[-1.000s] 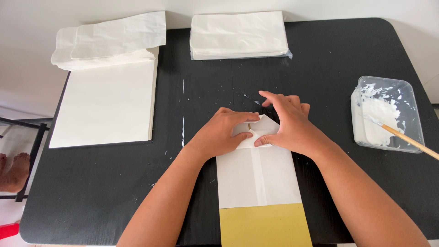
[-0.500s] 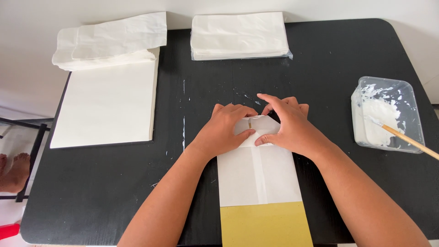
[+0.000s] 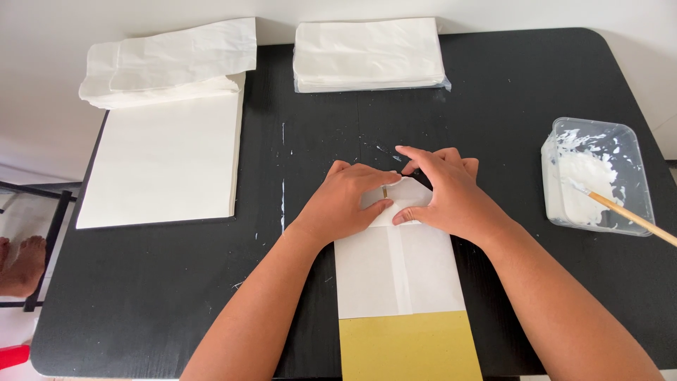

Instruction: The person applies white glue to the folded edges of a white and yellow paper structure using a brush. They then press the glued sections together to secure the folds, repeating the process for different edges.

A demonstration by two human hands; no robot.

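Observation:
A flat paper bag (image 3: 398, 271), white with a yellow band at its near end, lies on the black table (image 3: 176, 296) in front of me. My left hand (image 3: 349, 201) and my right hand (image 3: 444, 194) both press down on the bag's far end, where the paper is folded into flaps. The fingertips of both hands meet over the fold, and the hands hide most of it. A glued seam runs down the middle of the bag.
A stack of white sheets (image 3: 166, 159) lies at the left with crumpled white bags (image 3: 169, 60) behind it. A wrapped pile of white bags (image 3: 370, 53) sits at the back. A clear tub of white paste (image 3: 596, 176) with a wooden-handled brush (image 3: 635, 219) stands at the right.
My hands have barely shifted. The fingers have pressed the folded flap a little flatter on the bag's far end.

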